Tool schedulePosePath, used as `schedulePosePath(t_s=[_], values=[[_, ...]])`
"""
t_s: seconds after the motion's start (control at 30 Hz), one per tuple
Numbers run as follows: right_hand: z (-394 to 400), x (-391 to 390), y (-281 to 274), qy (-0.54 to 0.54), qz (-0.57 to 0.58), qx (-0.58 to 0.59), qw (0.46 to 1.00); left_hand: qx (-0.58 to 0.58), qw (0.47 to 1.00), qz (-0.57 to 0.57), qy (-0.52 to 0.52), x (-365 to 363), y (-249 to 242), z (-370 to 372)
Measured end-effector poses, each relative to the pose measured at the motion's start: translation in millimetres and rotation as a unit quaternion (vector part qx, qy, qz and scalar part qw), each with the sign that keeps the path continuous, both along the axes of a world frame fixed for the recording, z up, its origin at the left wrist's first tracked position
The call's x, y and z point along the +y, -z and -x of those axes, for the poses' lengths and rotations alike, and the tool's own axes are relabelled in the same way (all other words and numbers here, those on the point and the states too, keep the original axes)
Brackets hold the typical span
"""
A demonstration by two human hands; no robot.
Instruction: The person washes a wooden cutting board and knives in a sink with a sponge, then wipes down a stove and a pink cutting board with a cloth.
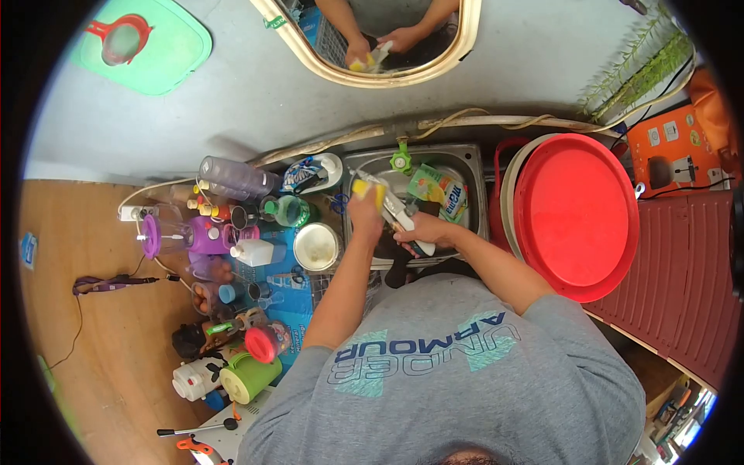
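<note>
My left hand (365,215) is closed around a yellow sponge (370,189) over the left part of the metal sink (473,164). The sponge is against or right beside the upper end of a long white-and-grey utensil (397,212), whose exact kind I cannot make out. My right hand (425,229) grips that utensil, and its white lower end (424,248) sticks out below the fingers. To the right of the utensil, in the sink, lies a green-and-yellow printed packet (440,192). A green tap handle (401,160) is above the hands.
Large red round trays or basins (573,217) stand right of the sink. On the left are a pale round container (317,246), a green-tinted bottle (291,210), a purple blender (208,234) and a lime-green container (249,377). A mirror (372,77) hangs above the sink.
</note>
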State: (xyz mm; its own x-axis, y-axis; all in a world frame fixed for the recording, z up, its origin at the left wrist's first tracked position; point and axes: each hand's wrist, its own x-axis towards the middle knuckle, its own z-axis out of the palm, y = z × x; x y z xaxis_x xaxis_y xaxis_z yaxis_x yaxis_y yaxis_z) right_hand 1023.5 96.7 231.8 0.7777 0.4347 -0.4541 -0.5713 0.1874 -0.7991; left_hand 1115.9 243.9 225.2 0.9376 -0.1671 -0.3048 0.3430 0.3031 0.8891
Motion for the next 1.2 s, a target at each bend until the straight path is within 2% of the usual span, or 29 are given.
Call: schedulePosePath(t_s=[0.07,0.13,0.17,0.2,0.27,0.3,0.33,0.4,0.43,0.47,0.53,0.6,0.67,0.7,0.73,0.8,0.87,0.93,0.97,1.0,1.07,1.1,1.17,1.2], values=[[2,5,-4,-0.028,0.020,0.012,0.999,0.018,0.998,0.043,-0.041,-1,1,3],[-2,4,-15,-0.018,0.041,0.002,0.999,0.072,0.997,0.017,0.022,-6,0,13],[-3,5,-19,-0.003,0.058,-0.007,0.998,0.123,0.991,-0.041,0.023,-7,-3,16],[-3,3,-14,-0.007,0.059,-0.007,0.998,0.123,0.991,-0.040,0.020,-1,7,10],[0,-2,-1,-0.028,0.053,-0.023,0.998,0.054,0.988,-0.142,-0.011,14,23,-14],[2,-2,-1,-0.027,0.053,-0.021,0.998,0.052,0.991,-0.095,-0.077,15,11,-22],[5,-1,-1,-0.047,0.051,-0.032,0.997,0.054,0.991,-0.093,-0.076,17,2,-24],[7,-1,-16,-0.074,0.055,-0.044,0.995,0.069,0.995,0.040,-0.063,17,-7,-26],[6,-1,-24,-0.063,0.064,-0.020,0.996,0.070,0.996,-0.026,-0.040,14,-9,-19],[5,-1,-31,-0.051,0.072,0.005,0.996,0.069,0.996,-0.022,-0.047,15,-8,-20],[6,-9,-28,-0.060,0.066,0.008,0.996,0.015,0.987,-0.156,0.025,22,-6,-21],[6,-10,-30,-0.060,0.057,0.014,0.996,0.024,0.992,-0.122,0.008,30,-13,-34],[7,-14,-38,-0.075,0.093,-0.004,0.993,0.057,0.997,-0.005,0.060,32,-14,-42],[8,-17,-37,-0.076,0.097,-0.006,0.992,0.003,0.995,-0.032,0.090,30,-11,-39],[11,-20,-35,-0.084,0.081,-0.011,0.993,0.000,0.996,-0.029,0.088,31,-11,-43],[9,-20,-42,-0.094,0.065,-0.017,0.993,-0.001,0.988,-0.132,0.080,32,-30,-44],[9,-19,-49,-0.057,0.073,-0.006,0.996,0.020,0.989,-0.130,0.072,31,-29,-54],[5,-26,-49,-0.085,0.080,-0.035,0.993,-0.008,0.997,-0.080,0.007,28,-15,-65],[4,-31,-49,-0.111,0.087,-0.063,0.988,-0.063,0.985,-0.152,-0.060,27,-30,-65],[8,-36,-56,-0.109,0.088,-0.065,0.988,-0.101,0.966,-0.232,-0.056,40,-35,-75],[23,-45,-70,-0.116,0.098,-0.054,0.987,-0.104,0.988,-0.109,-0.033,65,-30,-93],[29,-45,-71,-0.083,0.083,-0.051,0.992,-0.104,0.988,-0.106,-0.034,63,-40,-86],[32,-41,-63,-0.046,0.082,-0.047,0.994,-0.019,0.991,-0.134,0.024,65,-56,-60],[31,-36,-59,-0.006,0.076,-0.045,0.996,-0.033,0.985,-0.170,0.007,60,-46,-43]])
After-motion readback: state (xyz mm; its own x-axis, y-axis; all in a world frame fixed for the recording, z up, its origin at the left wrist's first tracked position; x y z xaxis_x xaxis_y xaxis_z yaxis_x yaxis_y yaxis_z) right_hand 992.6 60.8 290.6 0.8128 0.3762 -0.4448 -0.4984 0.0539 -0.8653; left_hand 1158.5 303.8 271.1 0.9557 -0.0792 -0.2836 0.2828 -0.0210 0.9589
